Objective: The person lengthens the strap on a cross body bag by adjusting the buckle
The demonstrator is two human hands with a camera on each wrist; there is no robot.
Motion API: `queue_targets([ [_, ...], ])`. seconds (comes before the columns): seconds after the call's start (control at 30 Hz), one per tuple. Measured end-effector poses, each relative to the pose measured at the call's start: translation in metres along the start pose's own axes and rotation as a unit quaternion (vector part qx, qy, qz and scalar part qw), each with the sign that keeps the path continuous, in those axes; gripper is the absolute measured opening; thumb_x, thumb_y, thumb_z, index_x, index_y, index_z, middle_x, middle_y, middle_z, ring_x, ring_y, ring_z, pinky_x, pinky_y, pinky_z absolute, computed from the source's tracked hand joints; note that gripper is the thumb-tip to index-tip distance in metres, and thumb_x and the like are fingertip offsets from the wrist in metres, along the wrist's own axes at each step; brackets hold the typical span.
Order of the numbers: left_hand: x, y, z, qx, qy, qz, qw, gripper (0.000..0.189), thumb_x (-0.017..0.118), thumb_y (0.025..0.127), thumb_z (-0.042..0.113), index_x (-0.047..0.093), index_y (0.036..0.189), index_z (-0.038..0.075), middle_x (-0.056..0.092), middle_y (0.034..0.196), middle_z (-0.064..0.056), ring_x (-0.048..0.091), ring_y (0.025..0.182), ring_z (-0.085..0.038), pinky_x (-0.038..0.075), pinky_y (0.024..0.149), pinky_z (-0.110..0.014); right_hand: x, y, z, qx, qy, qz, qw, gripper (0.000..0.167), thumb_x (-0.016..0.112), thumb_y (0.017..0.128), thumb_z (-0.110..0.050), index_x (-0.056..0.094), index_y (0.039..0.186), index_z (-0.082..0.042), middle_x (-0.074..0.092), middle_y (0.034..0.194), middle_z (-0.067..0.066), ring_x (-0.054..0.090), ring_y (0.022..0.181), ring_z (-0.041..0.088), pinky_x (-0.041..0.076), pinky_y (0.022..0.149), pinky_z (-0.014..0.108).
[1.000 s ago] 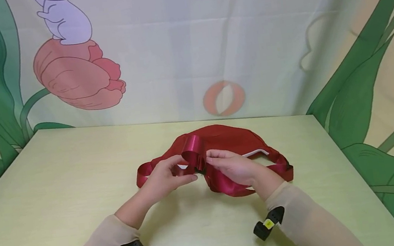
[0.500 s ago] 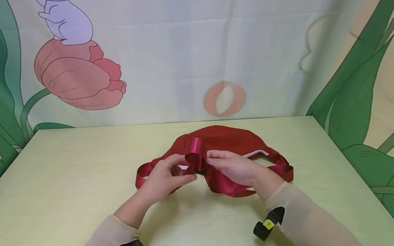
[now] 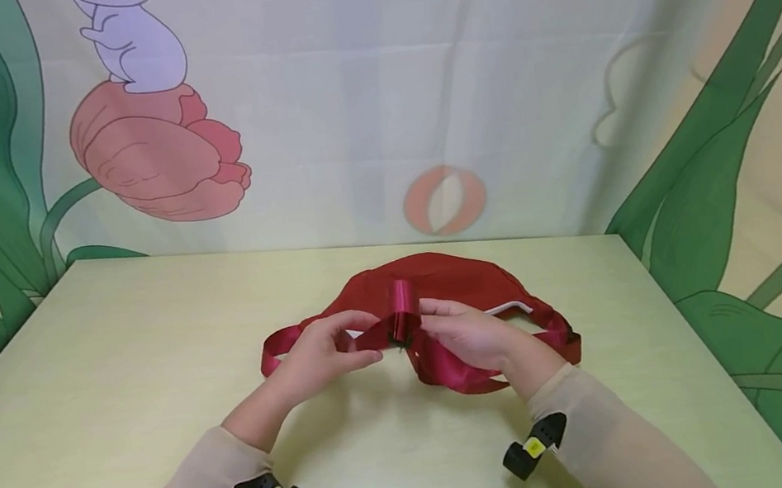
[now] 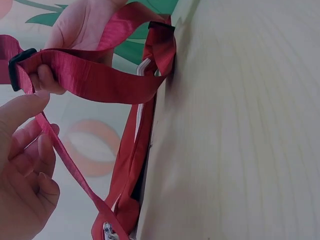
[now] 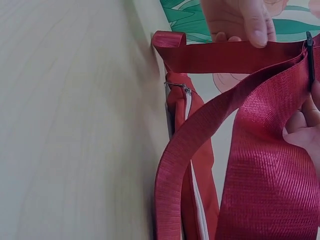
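A red waist bag point(image 3: 440, 274) lies on the table, its dark red webbing strap point(image 4: 100, 77) lifted in front of it. My left hand point(image 3: 317, 358) pinches a flat length of the strap between thumb and fingers. On the other side of a black slide buckle point(image 5: 311, 57), my right hand point(image 3: 475, 336) holds the strap close to that buckle. A loop of webbing point(image 3: 403, 296) stands up above the buckle in the head view. Some of the right fingers are hidden behind the webbing in the wrist views.
The bag's pale zipper point(image 5: 195, 200) faces the front. A strap loop point(image 3: 278, 345) rests at the bag's left end, and another black buckle point(image 3: 570, 330) is at its right. Behind the pale table point(image 3: 114, 358) hangs a printed curtain point(image 3: 314, 121).
The standing loop and buckle have shifted right, and the left hand has drawn slightly left. More strap shows between the left fingers and the buckle. The right hand stays nearly in place.
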State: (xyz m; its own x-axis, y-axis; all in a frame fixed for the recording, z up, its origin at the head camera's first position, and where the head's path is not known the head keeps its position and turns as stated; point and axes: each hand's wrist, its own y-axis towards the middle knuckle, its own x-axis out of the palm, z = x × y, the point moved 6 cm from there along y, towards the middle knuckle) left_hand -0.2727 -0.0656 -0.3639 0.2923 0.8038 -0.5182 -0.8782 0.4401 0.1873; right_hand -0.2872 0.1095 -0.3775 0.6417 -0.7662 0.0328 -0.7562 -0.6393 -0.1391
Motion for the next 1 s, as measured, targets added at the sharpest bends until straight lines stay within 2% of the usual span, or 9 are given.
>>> queue_targets([
  [0.17, 0.002, 0.0, -0.003, 0.0, -0.011, -0.005, 0.9999, 0.043, 0.076, 0.078, 0.018, 0.062, 0.117, 0.009, 0.061, 0.088, -0.004, 0.053, 0.07, -0.018, 0.045, 0.058, -0.027, 0.0, 0.001, 0.0, -0.003, 0.003, 0.001, 1.0, 0.037, 0.044, 0.099, -0.015, 0.046, 0.134, -0.002, 0.056, 0.122, 0.008, 0.043, 0.12, 0.025, 0.031, 0.102, 0.04],
  [0.33, 0.011, 0.001, 0.003, 0.019, -0.026, -0.013, 0.9994, 0.048, 0.077, 0.078, 0.02, 0.06, 0.121, 0.01, 0.063, 0.091, -0.002, 0.055, 0.071, -0.017, 0.047, 0.059, -0.027, 0.003, 0.002, 0.001, -0.006, 0.004, -0.004, 1.0, 0.036, 0.044, 0.099, -0.014, 0.047, 0.133, -0.002, 0.056, 0.123, 0.008, 0.043, 0.121, 0.024, 0.029, 0.104, 0.041],
  [0.6, 0.014, 0.001, 0.015, 0.05, -0.046, 0.025, 0.9974, 0.042, 0.077, 0.077, 0.016, 0.064, 0.116, 0.011, 0.063, 0.09, 0.0, 0.055, 0.072, -0.018, 0.047, 0.06, -0.027, 0.002, 0.001, 0.002, -0.006, 0.001, 0.002, 1.0, 0.037, 0.044, 0.098, -0.014, 0.047, 0.133, -0.001, 0.055, 0.123, 0.007, 0.043, 0.119, 0.024, 0.031, 0.102, 0.04],
  [0.67, 0.013, 0.0, 0.02, 0.048, -0.047, 0.026, 0.9974, 0.039, 0.076, 0.078, 0.012, 0.064, 0.115, 0.008, 0.063, 0.092, -0.002, 0.055, 0.072, -0.018, 0.047, 0.06, -0.027, 0.001, 0.0, 0.002, 0.0, 0.0, 0.006, 1.0, 0.037, 0.045, 0.098, -0.015, 0.047, 0.133, -0.002, 0.055, 0.124, 0.007, 0.043, 0.12, 0.024, 0.031, 0.101, 0.04],
  [0.77, 0.01, -0.002, 0.02, 0.044, -0.032, 0.025, 0.9982, 0.037, 0.075, 0.079, 0.013, 0.064, 0.114, 0.008, 0.064, 0.092, -0.002, 0.055, 0.072, -0.018, 0.047, 0.059, -0.026, 0.001, -0.001, 0.001, 0.005, 0.002, 0.006, 1.0, 0.038, 0.045, 0.098, -0.014, 0.046, 0.134, -0.002, 0.055, 0.125, 0.008, 0.043, 0.12, 0.024, 0.03, 0.102, 0.041],
  [1.0, 0.004, -0.003, 0.006, 0.024, 0.002, 0.022, 0.9995, 0.038, 0.076, 0.079, 0.019, 0.064, 0.114, 0.014, 0.062, 0.088, 0.001, 0.054, 0.073, -0.017, 0.047, 0.058, -0.027, 0.003, -0.001, -0.001, -0.016, 0.007, -0.01, 0.9998, 0.04, 0.044, 0.099, -0.014, 0.043, 0.136, 0.001, 0.057, 0.124, 0.008, 0.044, 0.122, 0.024, 0.022, 0.108, 0.041],
])
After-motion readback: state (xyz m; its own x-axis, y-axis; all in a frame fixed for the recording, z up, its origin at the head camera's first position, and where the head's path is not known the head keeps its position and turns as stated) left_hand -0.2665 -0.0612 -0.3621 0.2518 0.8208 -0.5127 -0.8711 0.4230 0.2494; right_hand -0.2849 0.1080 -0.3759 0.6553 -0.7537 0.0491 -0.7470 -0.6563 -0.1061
